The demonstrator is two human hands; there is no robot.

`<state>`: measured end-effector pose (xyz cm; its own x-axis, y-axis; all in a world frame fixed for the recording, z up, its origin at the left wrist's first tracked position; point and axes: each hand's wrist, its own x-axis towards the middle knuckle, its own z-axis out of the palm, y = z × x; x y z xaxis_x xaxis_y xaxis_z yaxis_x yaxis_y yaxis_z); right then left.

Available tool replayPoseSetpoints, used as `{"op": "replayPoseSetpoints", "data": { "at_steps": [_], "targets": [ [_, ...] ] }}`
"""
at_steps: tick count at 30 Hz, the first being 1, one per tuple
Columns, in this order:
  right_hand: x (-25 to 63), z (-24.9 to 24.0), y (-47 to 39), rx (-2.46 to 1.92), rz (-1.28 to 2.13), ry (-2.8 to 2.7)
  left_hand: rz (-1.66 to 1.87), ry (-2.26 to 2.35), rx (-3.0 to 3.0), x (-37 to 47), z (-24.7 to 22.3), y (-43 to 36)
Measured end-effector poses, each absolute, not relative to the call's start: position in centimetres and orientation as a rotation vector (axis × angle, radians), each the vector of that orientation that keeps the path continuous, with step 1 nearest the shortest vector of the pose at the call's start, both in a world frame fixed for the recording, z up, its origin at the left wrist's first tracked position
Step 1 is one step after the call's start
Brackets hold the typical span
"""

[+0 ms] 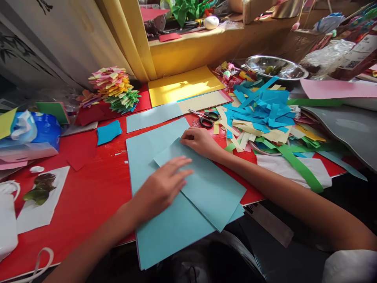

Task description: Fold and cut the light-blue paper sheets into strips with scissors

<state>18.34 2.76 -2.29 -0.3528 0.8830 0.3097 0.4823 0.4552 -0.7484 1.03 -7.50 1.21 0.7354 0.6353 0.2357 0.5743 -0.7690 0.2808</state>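
A folded light blue sheet [206, 181] lies at a slant over larger light blue paper [165, 236] at the table's front edge. My right hand [200, 142] pinches the folded sheet's upper corner, thumb and fingers together. Over the sheet's left edge is my left hand [165, 184], slightly blurred, its fingers spread and holding nothing. Whether its fingertips touch the paper is hard to tell. Just beyond my right hand lie scissors with black handles [206, 118], beside a light blue strip [154, 116].
Blue, cream and green paper strips [265, 110] are heaped at the right, before a metal bowl [277, 67]. Yellow paper [185, 84] lies at the back. A folded-paper stack [113, 88] and a blue packet [35, 131] stand left on the red table [97, 196].
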Motion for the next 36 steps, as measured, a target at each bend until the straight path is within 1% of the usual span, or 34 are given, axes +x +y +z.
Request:
{"op": "replayPoseSetpoints", "data": {
  "at_steps": [2, 8, 13, 15, 17, 19, 21, 23, 24, 26, 28, 31, 36],
  "targets": [
    [18.3, -2.3, 2.8, -1.137, 0.728, -1.993, 0.585, 1.106, 2.785, -0.6, 0.8, -7.2],
    [18.3, -2.2, 2.8, -1.138, 0.727, -2.000, 0.599, 0.723, 3.115, -2.8, -0.6, -7.6],
    [18.4, -2.4, 2.8, -1.145, 0.697, -2.054, 0.478, 0.831, 3.095, -3.3, -1.0, -8.2],
    [18.3, -2.4, 2.9, -1.180, 0.635, -2.121, 0.471, 0.902, 3.070, -3.6, -1.1, -8.4],
    [18.0, -1.9, 2.7, -1.253, 0.452, -2.199, 0.466, 0.947, 3.057, -3.8, -1.2, -8.6],
    [17.7, -0.9, 1.8, -1.262, 0.140, -2.290, 0.432, 0.956, 3.058, -4.0, -1.3, -8.8],
    [17.4, 0.4, -0.2, -1.087, -0.154, -2.432, 0.396, 0.941, 3.064, -4.1, -1.4, -9.0],
    [17.3, 1.2, -3.1, -0.728, -0.250, -2.653, 0.403, 0.944, 3.069, -4.2, -1.4, -9.3],
    [17.4, 1.4, -4.7, -0.581, -0.238, -2.737, 0.410, 0.952, 3.067, -4.2, -1.4, -9.4],
    [17.9, 0.9, -7.9, -0.479, -0.177, -2.767, 0.411, 0.974, 3.053, -4.3, -1.4, -9.4],
    [18.7, -0.1, -10.3, -0.522, -0.144, -2.699, 0.383, 0.995, 3.037, -4.4, -1.5, -9.2],
    [19.8, -1.2, -12.1, -0.629, -0.003, -2.670, 0.378, 1.095, 3.046, -5.1, -1.6, -8.1],
    [20.7, -1.2, -12.8, -0.664, 0.109, -2.653, 0.403, 1.289, 3.079, -6.5, -1.8, -5.8]
  ]
}}
